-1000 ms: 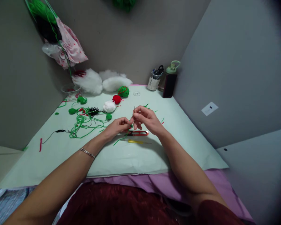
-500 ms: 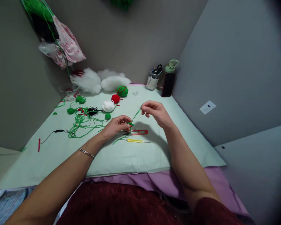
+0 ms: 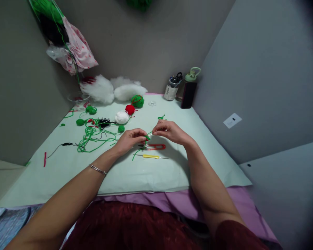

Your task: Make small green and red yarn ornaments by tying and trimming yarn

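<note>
Between the fingertips of my left hand (image 3: 132, 140) is a small green yarn piece (image 3: 147, 138), with a loose green tail (image 3: 137, 152) hanging below it. My right hand (image 3: 170, 132) pinches a thin silvery needle (image 3: 150, 134) whose tip meets the piece. Green yarn (image 3: 161, 117) shows just beyond the right fingers. Under the hands lie red-handled thread snips (image 3: 158, 147), their blades partly hidden near the left fingers. A crochet hook with a yellow handle (image 3: 150, 156) rests nearer to me.
Tangled green yarn (image 3: 90, 139), a white yarn ball (image 3: 121, 117), a red one (image 3: 130, 109) and a green one (image 3: 137, 101) lie left and behind. White stuffing (image 3: 101, 89) sits against the wall. A pen cup (image 3: 171, 91) and bottle (image 3: 188, 93) stand at back right.
My right hand has come down and left, close to the left one. The strand stretched between the hands is replaced by the needle at the green piece.
</note>
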`<action>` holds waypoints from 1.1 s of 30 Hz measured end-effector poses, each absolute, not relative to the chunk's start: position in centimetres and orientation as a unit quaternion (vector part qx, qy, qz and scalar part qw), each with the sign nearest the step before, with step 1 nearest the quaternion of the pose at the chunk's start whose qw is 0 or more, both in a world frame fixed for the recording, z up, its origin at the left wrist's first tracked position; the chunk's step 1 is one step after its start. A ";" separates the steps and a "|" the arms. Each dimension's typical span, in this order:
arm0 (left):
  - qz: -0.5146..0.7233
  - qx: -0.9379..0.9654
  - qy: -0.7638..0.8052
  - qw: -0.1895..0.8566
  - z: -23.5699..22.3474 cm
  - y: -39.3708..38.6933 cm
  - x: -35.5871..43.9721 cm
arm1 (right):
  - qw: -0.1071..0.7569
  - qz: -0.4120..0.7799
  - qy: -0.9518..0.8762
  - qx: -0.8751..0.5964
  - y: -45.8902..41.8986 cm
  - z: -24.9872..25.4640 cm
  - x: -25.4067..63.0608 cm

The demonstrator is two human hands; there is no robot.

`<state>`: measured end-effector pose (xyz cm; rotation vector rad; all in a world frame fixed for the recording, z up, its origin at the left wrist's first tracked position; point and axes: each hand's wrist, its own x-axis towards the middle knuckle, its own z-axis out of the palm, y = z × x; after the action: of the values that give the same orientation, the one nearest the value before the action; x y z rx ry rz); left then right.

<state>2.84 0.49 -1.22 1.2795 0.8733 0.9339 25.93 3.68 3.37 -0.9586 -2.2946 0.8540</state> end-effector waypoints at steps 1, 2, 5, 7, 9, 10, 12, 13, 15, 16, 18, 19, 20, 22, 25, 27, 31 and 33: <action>0.405 0.557 0.377 0.619 -1.3 0.5 2.8 | 0.251 0.315 -0.844 -0.354 3.7 3.4 26.0; 0.404 0.558 0.374 0.620 -1.3 0.5 2.8 | 0.249 0.316 -0.844 -0.355 3.7 3.5 26.0; 0.404 0.558 0.372 0.623 -1.3 0.5 2.8 | 0.244 0.317 -0.845 -0.355 3.6 3.6 26.0; 0.402 0.555 0.372 0.626 -1.2 0.4 2.8 | 0.239 0.316 -0.847 -0.355 3.6 3.7 26.1; 0.398 0.554 0.372 0.630 -1.2 0.4 2.8 | 0.235 0.314 -0.849 -0.354 3.6 3.8 26.1; 0.396 0.554 0.372 0.631 -1.2 0.4 2.8 | 0.233 0.312 -0.850 -0.354 3.6 3.8 26.1; 0.392 0.553 0.375 0.632 -1.2 0.4 2.8 | 0.231 0.309 -0.852 -0.353 3.6 3.8 26.1; 0.389 0.553 0.378 0.633 -1.2 0.4 2.8 | 0.230 0.307 -0.853 -0.353 3.6 3.8 26.1; 0.382 0.555 0.379 0.634 -1.3 0.5 2.8 | 0.226 0.308 -0.854 -0.354 3.5 3.7 26.1; 0.378 0.557 0.377 0.636 -1.3 0.5 2.8 | 0.223 0.310 -0.854 -0.354 3.5 3.7 26.1; 0.372 0.559 0.372 0.641 -1.3 0.5 2.7 | 0.220 0.317 -0.853 -0.353 3.5 3.7 26.0; 0.370 0.559 0.370 0.644 -1.2 0.5 2.7 | 0.220 0.322 -0.851 -0.351 3.5 3.7 26.0; 0.367 0.558 0.369 0.647 -1.2 0.5 2.7 | 0.222 0.328 -0.850 -0.347 3.5 3.6 25.9; 0.361 0.557 0.366 0.652 -1.3 0.5 2.6 | 0.228 0.345 -0.846 -0.337 3.4 3.6 25.7; 0.354 0.560 0.352 0.661 -1.4 0.5 2.5 | 0.233 0.367 -0.839 -0.327 3.3 3.3 25.2; 0.361 0.558 0.343 0.664 -1.5 0.5 2.5 | 0.246 0.373 -0.830 -0.333 3.3 3.0 24.9; 0.397 0.537 0.351 0.656 -1.6 0.5 2.5 | 0.276 0.394 -0.796 -0.368 3.4 2.1 24.4; 0.407 0.528 0.356 0.655 -1.6 0.5 2.5 | 0.291 0.410 -0.780 -0.374 3.2 2.0 24.0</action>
<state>2.55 0.50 -1.58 1.1961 0.8081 0.9237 24.01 3.16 1.97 -0.9978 -2.0794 1.0922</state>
